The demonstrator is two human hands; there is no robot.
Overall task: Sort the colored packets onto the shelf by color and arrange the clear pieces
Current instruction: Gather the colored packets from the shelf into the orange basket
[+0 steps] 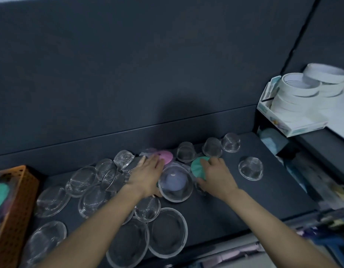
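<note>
Many clear dome-shaped pieces lie scattered on the dark shelf (244, 194). My left hand (146, 174) lies flat among them, its fingertips reaching a pink packet (166, 156) near the back. Beside its thumb stands a clear dome with a lilac packet under it (176, 182). My right hand (217, 176) grips a green packet (198, 167) at its near edge, fingers curled over it. A row of small clear pieces (211, 147) stands behind the green packet, and one clear piece (250, 168) sits alone to the right.
An orange perforated basket (16, 200) with green and other coloured packets stands at the left edge. At the right, a higher shelf holds a box of white tape rolls (297, 97). Below it are teal items (271, 140). Large clear lids (167, 233) lie near the front edge.
</note>
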